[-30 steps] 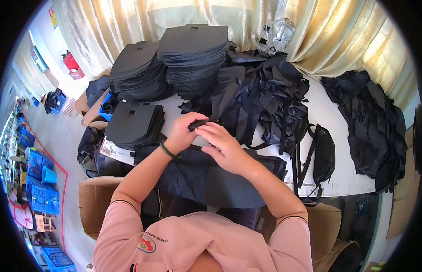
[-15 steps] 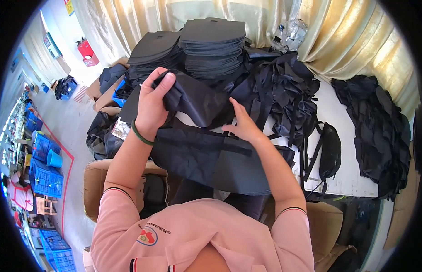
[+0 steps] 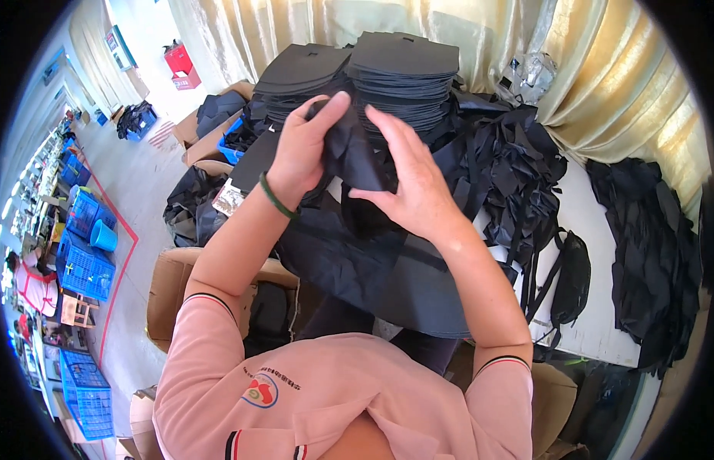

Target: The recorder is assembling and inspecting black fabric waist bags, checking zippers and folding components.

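My left hand [image 3: 305, 146], with a dark green band at its wrist, pinches a folded piece of black fabric [image 3: 351, 157] between thumb and fingers, held up over the table. Close to the fabric's right side is my right hand [image 3: 413, 178], thumb and fingers spread apart, holding nothing that I can see. Beneath both hands a larger dark fabric panel [image 3: 418, 284] lies over the table's front edge and hangs toward my lap. What lies directly under the raised fabric is partly hidden.
Two stacks of flat black panels [image 3: 403, 61] stand at the back. To the right lie a heap of black fabric pieces [image 3: 518, 176], a small black pouch [image 3: 572, 280] and another dark pile [image 3: 652, 261] on the white table [image 3: 595, 337]. Cardboard boxes [image 3: 173, 295] flank my seat.
My view has turned slightly left, so the scene sits farther right. The black fabric is now more upright and bunched, and my right hand has come up beside it with fingers raised.
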The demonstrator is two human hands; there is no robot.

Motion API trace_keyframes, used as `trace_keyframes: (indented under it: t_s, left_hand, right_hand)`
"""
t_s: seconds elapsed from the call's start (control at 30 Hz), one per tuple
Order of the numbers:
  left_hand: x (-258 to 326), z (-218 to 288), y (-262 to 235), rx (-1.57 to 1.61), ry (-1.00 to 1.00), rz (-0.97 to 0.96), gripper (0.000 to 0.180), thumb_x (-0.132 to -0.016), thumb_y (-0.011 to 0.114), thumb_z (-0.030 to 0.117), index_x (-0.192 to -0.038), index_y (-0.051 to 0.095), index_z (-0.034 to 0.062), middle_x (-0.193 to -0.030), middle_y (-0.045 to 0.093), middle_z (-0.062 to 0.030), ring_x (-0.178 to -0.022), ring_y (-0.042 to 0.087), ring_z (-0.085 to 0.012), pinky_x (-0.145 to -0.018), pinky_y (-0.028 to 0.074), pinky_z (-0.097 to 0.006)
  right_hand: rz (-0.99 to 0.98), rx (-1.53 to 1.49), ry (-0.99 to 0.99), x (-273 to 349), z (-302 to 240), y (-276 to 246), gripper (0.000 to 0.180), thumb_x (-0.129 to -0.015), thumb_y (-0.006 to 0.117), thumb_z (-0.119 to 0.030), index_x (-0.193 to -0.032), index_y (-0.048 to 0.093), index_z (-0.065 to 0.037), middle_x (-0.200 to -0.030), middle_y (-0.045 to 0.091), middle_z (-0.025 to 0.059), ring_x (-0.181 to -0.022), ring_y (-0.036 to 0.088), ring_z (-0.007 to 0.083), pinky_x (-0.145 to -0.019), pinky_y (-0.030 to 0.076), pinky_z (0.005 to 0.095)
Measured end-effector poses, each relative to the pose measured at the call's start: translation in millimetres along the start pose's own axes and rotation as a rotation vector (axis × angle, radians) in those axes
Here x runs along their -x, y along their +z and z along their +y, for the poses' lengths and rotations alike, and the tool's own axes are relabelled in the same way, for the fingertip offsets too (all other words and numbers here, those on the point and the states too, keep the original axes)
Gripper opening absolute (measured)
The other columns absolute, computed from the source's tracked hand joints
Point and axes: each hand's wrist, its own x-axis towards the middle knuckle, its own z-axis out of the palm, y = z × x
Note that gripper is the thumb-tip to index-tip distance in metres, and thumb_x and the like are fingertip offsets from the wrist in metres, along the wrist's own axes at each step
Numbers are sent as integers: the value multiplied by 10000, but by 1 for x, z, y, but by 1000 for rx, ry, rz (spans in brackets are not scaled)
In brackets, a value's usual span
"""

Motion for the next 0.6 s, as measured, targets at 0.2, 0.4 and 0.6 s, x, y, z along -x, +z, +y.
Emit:
trace_keyframes:
  t_s: [0.2,0.4,0.6]
  left_hand:
    - [1,-27,17,195,-13,-229,347,-1029,424,390,-1141,547,86,-967,596,14,-955,560,-105,-849,452,-311]
    - [9,-88,-1,-506,362,-319,911,-709,857,368,-1379,329,47,-1310,436,-74,-1215,453,-222,-994,371,-359]
    - [2,-78,21,-491,464,-148,265,-874,710,112,-1078,587,-5,-869,629,-44,-808,570,-105,-761,482,-264]
  right_hand:
    - [27,407,-169,-37,-11,-23,530,-734,646,-22,-1248,557,-123,-1016,643,109,-926,634,297,-844,491,372]
    - [207,-170,214,-51,4,-45,261,-924,568,38,-1171,623,-29,-880,628,-18,-792,557,38,-710,470,203]
    - [172,-345,286,-39,12,-67,469,-808,515,119,-1241,582,-50,-928,606,10,-832,556,83,-785,468,224]
